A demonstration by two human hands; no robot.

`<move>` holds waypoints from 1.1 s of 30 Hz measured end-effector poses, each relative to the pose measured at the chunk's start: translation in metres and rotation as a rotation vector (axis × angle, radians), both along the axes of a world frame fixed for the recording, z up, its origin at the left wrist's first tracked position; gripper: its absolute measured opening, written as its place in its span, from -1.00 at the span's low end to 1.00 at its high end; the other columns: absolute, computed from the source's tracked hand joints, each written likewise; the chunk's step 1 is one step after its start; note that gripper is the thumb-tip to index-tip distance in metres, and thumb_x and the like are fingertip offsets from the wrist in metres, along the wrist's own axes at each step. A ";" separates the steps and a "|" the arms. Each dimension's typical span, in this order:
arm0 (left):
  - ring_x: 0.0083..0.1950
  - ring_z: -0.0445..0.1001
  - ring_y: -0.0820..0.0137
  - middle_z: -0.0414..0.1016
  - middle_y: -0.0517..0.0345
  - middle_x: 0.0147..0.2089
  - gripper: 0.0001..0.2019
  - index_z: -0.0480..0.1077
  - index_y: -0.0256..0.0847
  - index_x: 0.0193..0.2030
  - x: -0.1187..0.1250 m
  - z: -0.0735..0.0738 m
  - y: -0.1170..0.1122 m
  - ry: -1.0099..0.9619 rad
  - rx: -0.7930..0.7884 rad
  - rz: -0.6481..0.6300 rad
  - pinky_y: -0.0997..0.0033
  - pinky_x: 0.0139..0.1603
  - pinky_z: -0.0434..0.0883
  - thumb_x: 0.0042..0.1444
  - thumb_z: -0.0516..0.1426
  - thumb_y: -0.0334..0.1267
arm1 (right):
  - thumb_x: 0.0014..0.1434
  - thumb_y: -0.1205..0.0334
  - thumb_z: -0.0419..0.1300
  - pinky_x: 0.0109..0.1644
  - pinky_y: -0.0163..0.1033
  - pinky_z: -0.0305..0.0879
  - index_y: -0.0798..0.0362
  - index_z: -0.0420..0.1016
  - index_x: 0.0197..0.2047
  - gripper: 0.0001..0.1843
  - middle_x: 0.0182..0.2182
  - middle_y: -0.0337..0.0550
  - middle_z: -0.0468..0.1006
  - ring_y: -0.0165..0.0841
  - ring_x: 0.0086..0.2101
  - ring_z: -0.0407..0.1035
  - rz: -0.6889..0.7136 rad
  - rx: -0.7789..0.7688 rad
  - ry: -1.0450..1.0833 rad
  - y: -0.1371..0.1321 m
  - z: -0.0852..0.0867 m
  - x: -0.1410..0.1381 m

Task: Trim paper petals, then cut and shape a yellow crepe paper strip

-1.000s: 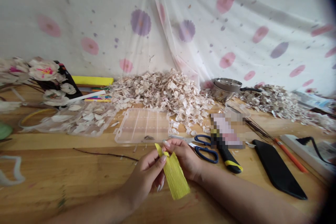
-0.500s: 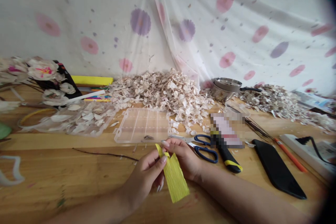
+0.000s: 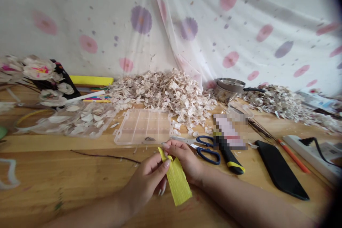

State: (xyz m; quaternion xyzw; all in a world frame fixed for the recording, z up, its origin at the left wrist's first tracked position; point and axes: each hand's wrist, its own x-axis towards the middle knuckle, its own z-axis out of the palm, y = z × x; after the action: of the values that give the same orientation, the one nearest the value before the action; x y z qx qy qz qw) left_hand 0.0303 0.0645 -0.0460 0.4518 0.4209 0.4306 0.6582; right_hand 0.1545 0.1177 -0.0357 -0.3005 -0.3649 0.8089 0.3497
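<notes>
Both of my hands pinch the top of a yellow crepe paper strip (image 3: 177,182) just above the wooden table (image 3: 66,174). My left hand (image 3: 149,180) grips its upper edge with thumb and forefinger. My right hand (image 3: 185,160) holds the same edge from the right, fingers closed on it. The strip hangs down toward me, its lower end free. Blue-handled scissors (image 3: 205,148) lie just right of my right hand.
A clear compartment box (image 3: 143,131) sits beyond my hands, behind it a large pile of pale petals (image 3: 168,94). A utility knife (image 3: 229,158), a black case (image 3: 278,174), an orange pen (image 3: 294,156), a metal pot (image 3: 229,89), a thin wire (image 3: 104,156) and paper flowers (image 3: 40,73) surround the spot.
Nothing but a slight shift of the view; both hands keep the same pinch on the yellow strip.
</notes>
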 end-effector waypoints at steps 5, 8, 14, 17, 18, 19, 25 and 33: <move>-0.66 0.15 0.57 0.23 0.34 -0.68 -0.60 0.31 -0.24 -0.42 -0.001 -0.001 0.000 0.009 -0.004 0.004 0.58 -0.65 0.10 0.01 0.12 0.12 | -0.10 0.09 0.38 -0.56 -0.41 0.15 0.17 0.35 -0.53 -0.65 -0.67 -0.30 0.38 -0.54 -0.67 0.22 0.019 -0.003 0.012 0.003 -0.004 0.000; -0.66 0.16 0.58 0.24 0.33 -0.68 -0.60 0.31 -0.24 -0.41 -0.001 -0.001 -0.001 -0.008 -0.027 0.018 0.59 -0.65 0.11 0.01 0.12 0.12 | -0.12 0.07 0.39 -0.52 -0.38 0.20 0.19 0.40 -0.51 -0.64 -0.65 -0.27 0.42 -0.51 -0.65 0.28 0.035 -0.013 0.040 0.004 -0.006 0.001; -0.65 0.18 0.56 0.22 0.33 -0.68 -0.59 0.35 -0.25 -0.38 -0.001 0.006 -0.004 -0.012 -0.026 0.098 0.59 -0.65 0.13 -0.03 0.15 0.13 | -0.14 0.14 0.41 -0.45 -0.32 0.30 0.19 0.45 -0.47 -0.68 -0.60 -0.22 0.50 -0.45 -0.60 0.36 0.063 -0.053 0.120 0.004 -0.004 0.002; -0.65 0.18 0.55 0.20 0.33 -0.68 -0.61 0.37 -0.25 -0.38 -0.002 0.010 -0.004 -0.003 0.010 0.168 0.58 -0.66 0.15 -0.02 0.15 0.11 | -0.13 0.17 0.42 -0.43 -0.25 0.34 0.18 0.46 -0.41 -0.69 -0.57 -0.19 0.53 -0.37 -0.57 0.42 0.090 -0.037 0.145 0.003 -0.004 0.002; -0.65 0.19 0.54 0.20 0.33 -0.68 -0.62 0.37 -0.25 -0.38 -0.002 0.011 -0.003 0.000 0.022 0.186 0.58 -0.66 0.16 -0.02 0.15 0.09 | -0.12 0.18 0.41 -0.42 -0.23 0.34 0.17 0.45 -0.40 -0.70 -0.56 -0.19 0.54 -0.36 -0.57 0.42 0.100 -0.026 0.152 0.003 -0.004 0.002; -0.65 0.20 0.54 0.21 0.33 -0.67 -0.63 0.37 -0.25 -0.39 -0.003 0.011 -0.003 0.002 0.035 0.200 0.57 -0.66 0.18 -0.02 0.15 0.08 | -0.11 0.19 0.41 -0.41 -0.22 0.35 0.17 0.45 -0.39 -0.72 -0.55 -0.19 0.54 -0.35 -0.56 0.43 0.105 -0.017 0.155 0.003 -0.004 0.002; -0.65 0.21 0.53 0.21 0.32 -0.66 -0.68 0.35 -0.23 -0.49 -0.003 0.011 -0.003 -0.022 0.048 0.236 0.57 -0.67 0.20 -0.04 0.17 0.02 | -0.11 0.18 0.40 -0.42 -0.25 0.32 0.19 0.48 -0.44 -0.73 -0.58 -0.16 0.55 -0.38 -0.57 0.41 0.087 -0.013 0.121 0.004 -0.002 0.001; -0.63 0.20 0.50 0.20 0.31 -0.65 -0.75 0.38 -0.20 -0.49 -0.004 0.016 -0.004 0.036 0.063 0.294 0.56 -0.64 0.21 -0.02 0.16 -0.04 | -0.12 0.21 0.41 -0.39 -0.32 0.25 0.16 0.46 -0.48 -0.76 -0.58 -0.25 0.49 -0.45 -0.56 0.36 0.020 -0.003 0.131 0.002 -0.002 -0.001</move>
State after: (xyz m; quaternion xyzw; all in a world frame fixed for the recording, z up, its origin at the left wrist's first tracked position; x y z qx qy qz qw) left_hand 0.0264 0.0604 -0.0301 0.4134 0.4808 0.5270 0.5658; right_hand 0.1539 0.1201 -0.0375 -0.2437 -0.3431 0.8308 0.3643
